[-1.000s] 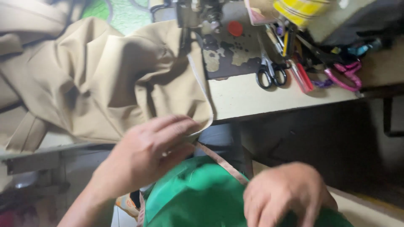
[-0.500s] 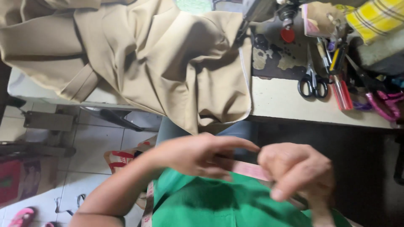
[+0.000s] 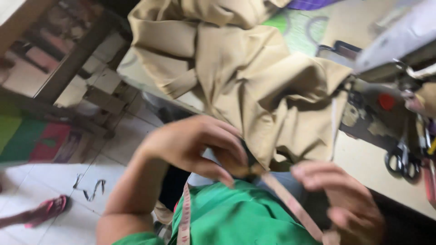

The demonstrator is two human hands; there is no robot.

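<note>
Right in front of the person's green shirt (image 3: 236, 218), a pinkish measuring tape (image 3: 290, 204) runs as a slanting strip between the two hands, from just under the left hand (image 3: 195, 145) down toward the lower right, where it passes beneath the right hand (image 3: 349, 199). A second length of the same tape hangs down over the shirt on the left side of the chest. The left hand is curled, its fingers (image 3: 227, 149) bent downward and drawn together near the upper end of the strip; it seems to pinch the tape there, though motion blur hides the exact contact. The right hand is likewise half closed, fingers folded over the lower stretch of the tape, and the grip itself is too smeared to tell for certain. Just behind both hands, a heap of tan fabric (image 3: 254, 86) lies crumpled on the sewing table (image 3: 363, 163) and droops over its near edge, its lowest fold hanging between the hands and nearly touching the left fingertips. To the right on the table sits a sewing machine (image 3: 390, 59), and black-handled scissors (image 3: 402, 159) lie near the edge, well apart from the hands. Below left, tiled floor (image 3: 68, 177) shows, with a pink sandal (image 3: 45, 208).
</note>
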